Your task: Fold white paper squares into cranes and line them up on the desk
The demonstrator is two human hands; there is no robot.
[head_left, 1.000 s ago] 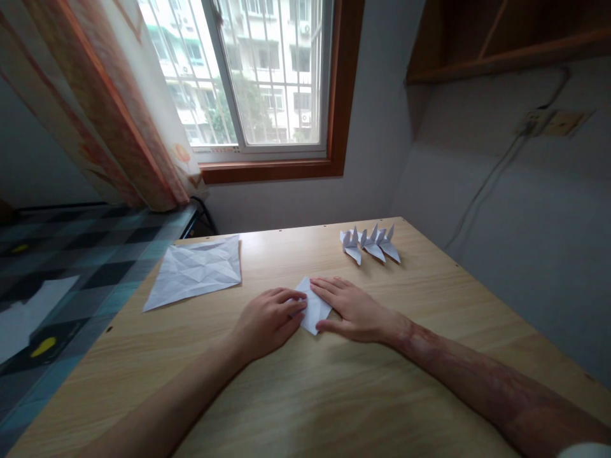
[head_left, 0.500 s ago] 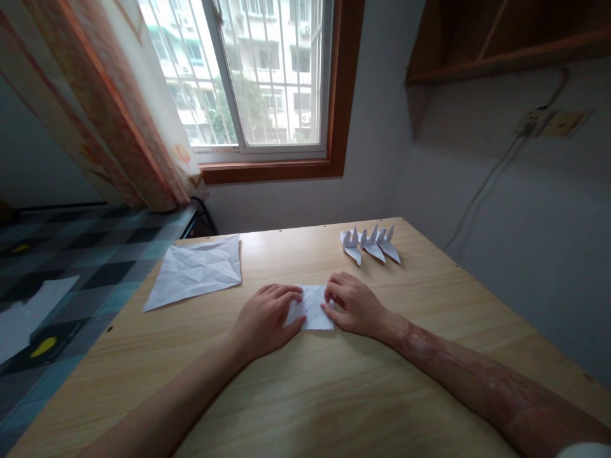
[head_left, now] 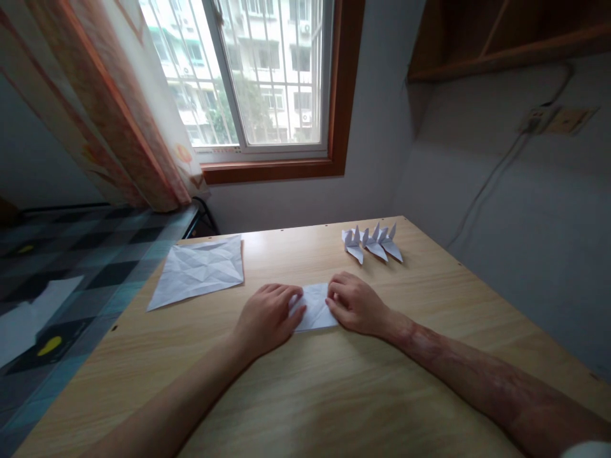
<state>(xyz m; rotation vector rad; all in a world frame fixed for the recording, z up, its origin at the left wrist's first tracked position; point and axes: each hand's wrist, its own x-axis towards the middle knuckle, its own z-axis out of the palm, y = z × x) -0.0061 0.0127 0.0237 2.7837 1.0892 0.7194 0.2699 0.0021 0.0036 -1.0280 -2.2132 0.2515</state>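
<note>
A small folded sheet of white paper (head_left: 315, 308) lies on the wooden table between my hands, with crease lines across it. My left hand (head_left: 272, 315) holds its left edge, thumb and fingers closed on it. At the right edge my right hand (head_left: 358, 304) pinches the paper between thumb and curled fingers. Beyond the right hand stand three folded paper cranes (head_left: 372, 243) in a row, wings and points upward. To the far left lies a larger creased white sheet (head_left: 200, 270), spread flat.
The wooden table (head_left: 305, 394) ends at a back edge below a barred window (head_left: 277, 76). A bed with a checked cover (head_left: 95, 254) stands on the left, with white papers (head_left: 38, 315) on it. A shelf (head_left: 506, 60) overhangs the right wall, near a plugged-in cable (head_left: 491, 175).
My right hand's thumb and fingers have drawn closer together at the paper's right edge. The paper's near edge is slightly shifted, and the view has moved a little.
</note>
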